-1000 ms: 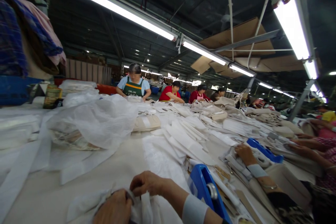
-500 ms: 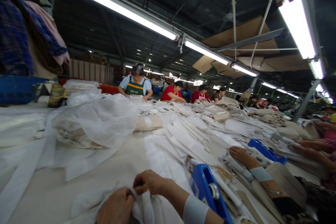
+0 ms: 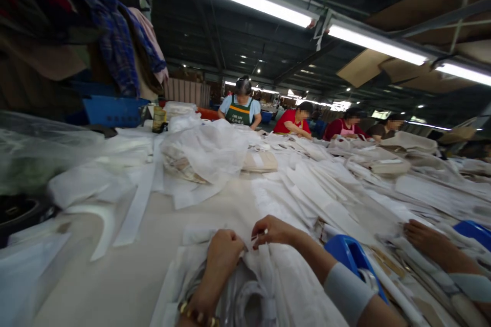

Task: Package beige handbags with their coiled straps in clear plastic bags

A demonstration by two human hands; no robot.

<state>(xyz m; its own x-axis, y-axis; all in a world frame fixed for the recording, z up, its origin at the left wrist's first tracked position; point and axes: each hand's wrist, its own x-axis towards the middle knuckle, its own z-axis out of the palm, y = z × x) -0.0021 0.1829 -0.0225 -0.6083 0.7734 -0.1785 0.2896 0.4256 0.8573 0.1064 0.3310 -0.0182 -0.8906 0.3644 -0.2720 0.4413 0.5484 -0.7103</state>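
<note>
In the lower middle of the head view, my left hand (image 3: 224, 251) is closed, its fingers pinching the edge of a soft white cloth piece (image 3: 297, 288). A beaded bracelet circles that wrist. Just to the right, my right hand (image 3: 276, 231) has bent fingers, thumb and forefinger drawn together at the upper edge of the same cloth. Between and below the hands the white material hangs in folds, with a curved collar-like loop (image 3: 249, 296) nearer to me. Motion blur hides the exact grip of the fingertips.
A blue tape dispenser (image 3: 355, 260) stands right of my forearm. Beyond it, a co-worker's hand (image 3: 431, 242) rests on beige fabric. Translucent plastic (image 3: 207, 148) covers a bundle ahead. White strips (image 3: 322, 191) lie heaped on the table. Several people work across it.
The view has swung left, bringing a blue basket and more hanging clothes into sight. Both hands now appear further right, with the cloth still between them and more of it showing.
</note>
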